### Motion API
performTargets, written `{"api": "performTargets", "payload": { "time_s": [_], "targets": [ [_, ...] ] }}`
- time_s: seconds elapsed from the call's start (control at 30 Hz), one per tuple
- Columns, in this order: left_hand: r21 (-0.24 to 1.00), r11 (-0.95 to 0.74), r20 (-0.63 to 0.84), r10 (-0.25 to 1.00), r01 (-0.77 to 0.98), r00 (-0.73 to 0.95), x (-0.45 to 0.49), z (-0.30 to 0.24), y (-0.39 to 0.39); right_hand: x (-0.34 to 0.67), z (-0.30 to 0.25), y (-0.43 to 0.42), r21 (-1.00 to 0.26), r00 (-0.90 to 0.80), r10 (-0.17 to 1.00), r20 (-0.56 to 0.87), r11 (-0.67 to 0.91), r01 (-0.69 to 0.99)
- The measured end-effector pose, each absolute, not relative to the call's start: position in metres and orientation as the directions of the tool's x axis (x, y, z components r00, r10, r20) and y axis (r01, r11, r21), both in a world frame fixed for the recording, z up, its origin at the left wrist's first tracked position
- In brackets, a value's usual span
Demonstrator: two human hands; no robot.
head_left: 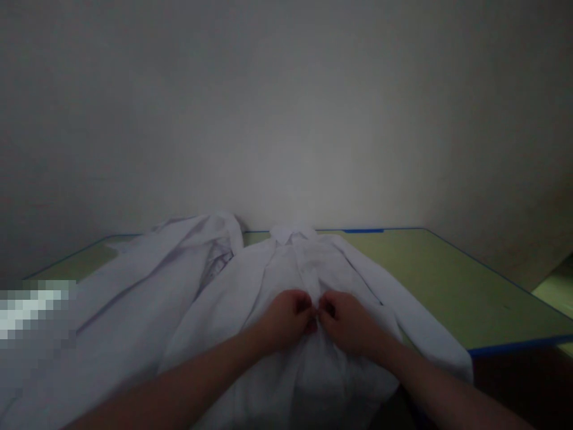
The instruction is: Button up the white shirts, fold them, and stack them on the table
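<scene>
A white coat (277, 275) with a collar (292, 233) and long sleeves lies face up, its collar toward the wall. On its front opening, around mid-length, my left hand (289, 313) pinches the cloth with fingertips closed. Right beside it my right hand (349, 322) pinches the same front edge, the two sets of fingertips nearly touching. Any button between them is hidden by the fingers and the dim light. One sleeve (432, 325) stretches down the right side of the coat and hangs past the table edge.
A second white garment (161, 286) lies loosely spread to the left, against the coat. Under both is a green table (465, 280) with blue edging (514, 345). A plain grey wall (286, 119) rises directly behind it. Below the right front edge it is dark.
</scene>
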State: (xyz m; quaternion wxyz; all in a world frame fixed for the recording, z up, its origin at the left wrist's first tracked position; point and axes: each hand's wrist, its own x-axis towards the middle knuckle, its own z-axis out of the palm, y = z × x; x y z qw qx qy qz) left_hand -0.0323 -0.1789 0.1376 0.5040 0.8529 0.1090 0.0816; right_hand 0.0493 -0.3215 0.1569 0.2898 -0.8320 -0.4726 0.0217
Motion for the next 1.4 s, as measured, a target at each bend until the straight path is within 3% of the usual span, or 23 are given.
{"api": "performTargets", "payload": {
  "time_s": [0.13,0.23,0.4,0.57,0.73,0.83,0.97,1.1,1.27,1.4],
  "targets": [
    [0.722,-0.692,0.206,0.223,0.005,0.953,-0.039,0.144,-0.179,0.057,0.159,-0.319,-0.590,0.532,0.832,0.161,-0.351,0.727],
    [0.675,-0.738,0.289,0.232,-0.026,0.929,-0.040,0.145,-0.177,0.062,0.161,-0.320,-0.629,0.543,0.830,0.128,-0.356,0.691],
    [0.729,-0.684,0.269,0.314,0.020,0.910,-0.020,0.141,-0.164,0.058,0.163,-0.336,-0.563,0.503,0.857,0.109,-0.364,0.742],
    [0.653,-0.744,0.265,0.395,0.137,0.880,0.011,0.148,-0.147,0.059,0.166,-0.346,-0.428,0.474,0.880,0.022,-0.420,0.800],
    [0.591,-0.787,0.277,0.404,0.177,0.872,0.023,0.160,-0.139,0.073,0.172,-0.344,-0.519,0.413,0.911,-0.015,-0.360,0.776],
    [0.535,-0.829,0.327,0.382,0.164,0.864,0.008,0.167,-0.146,0.075,0.173,-0.344,-0.520,0.430,0.903,0.010,-0.363,0.773],
    [0.390,-0.918,0.390,0.229,0.065,0.892,-0.032,0.172,-0.175,0.069,0.170,-0.347,-0.495,0.487,0.868,0.102,-0.380,0.781],
    [0.451,-0.888,0.184,0.192,0.091,0.964,-0.062,0.167,-0.208,0.058,0.169,-0.349,-0.547,0.463,0.875,0.142,-0.320,0.773],
    [0.608,-0.784,0.201,0.303,0.124,0.932,-0.069,0.163,-0.219,0.050,0.167,-0.357,-0.705,0.394,0.915,0.092,-0.220,0.675],
    [0.658,-0.727,0.141,0.373,0.194,0.917,-0.072,0.160,-0.217,0.046,0.162,-0.365,-0.766,0.420,0.903,0.089,-0.208,0.609]
  ]
}}
